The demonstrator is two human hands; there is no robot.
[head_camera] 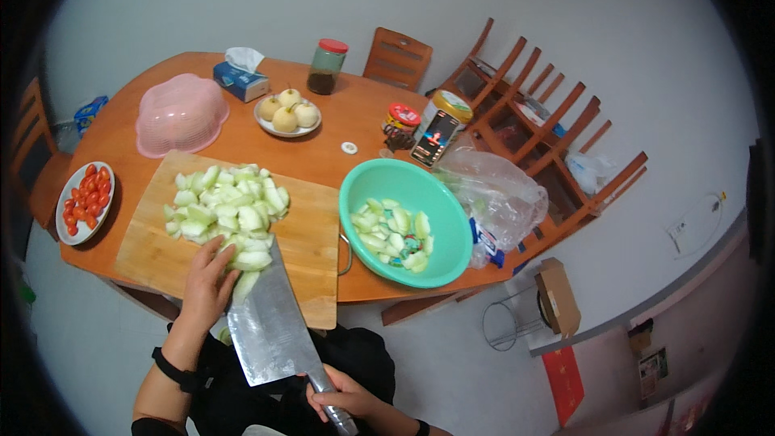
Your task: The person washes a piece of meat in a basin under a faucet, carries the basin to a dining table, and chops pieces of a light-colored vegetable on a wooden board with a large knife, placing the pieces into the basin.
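My right hand (345, 396) grips the metal handle of a broad cleaver (269, 327), whose blade lies flat at the near edge of the wooden cutting board (309, 254). A few pale green pieces rest on the blade's far end. My left hand (209, 278) has its fingers spread and touches the near side of a heap of peeled, pale green cut chunks (227, 200), possibly melon or gourd. More chunks of this kind lie in a green plastic basin (405, 184) to the right of the board.
Around the board on the wooden table stand a plate of small red tomatoes (88, 203), an upturned pink basket (181, 112), a tissue pack (240, 80), a plate of pears (287, 114) and a jar (327, 66). A phone (435, 138) leans on a can (451, 104) near a plastic bag (496, 194).
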